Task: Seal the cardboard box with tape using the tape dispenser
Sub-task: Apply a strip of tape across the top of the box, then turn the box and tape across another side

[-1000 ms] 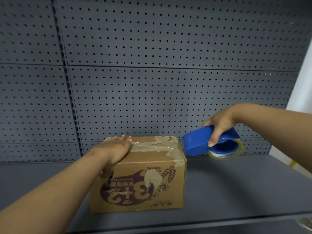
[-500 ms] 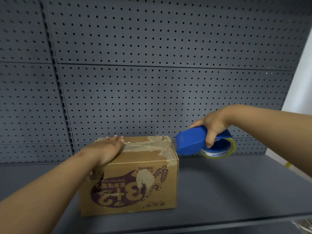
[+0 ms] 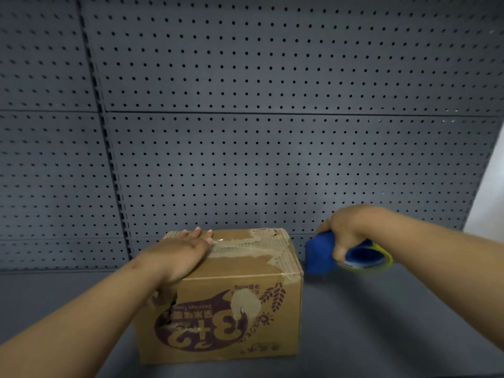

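A brown cardboard box (image 3: 231, 317) with an upside-down purple "3+2" print stands on the grey shelf (image 3: 381, 323). Its top flaps are closed and carry clear tape (image 3: 240, 248) and torn paper patches. My left hand (image 3: 178, 253) lies flat, palm down, on the left part of the box top. My right hand (image 3: 346, 230) grips a blue tape dispenser (image 3: 320, 255) with a yellow-edged tape roll (image 3: 368, 259). The dispenser hangs just to the right of the box's top right edge, slightly blurred, a small gap apart from it.
A grey pegboard wall (image 3: 272, 159) rises right behind the box. The shelf's front edge runs along the bottom of the view. A white wall strip (image 3: 491, 192) shows at the far right.
My right hand has brought the dispenser lower, down beside the box's top right edge. My left hand stays flat on the box top. The view has shifted slightly.
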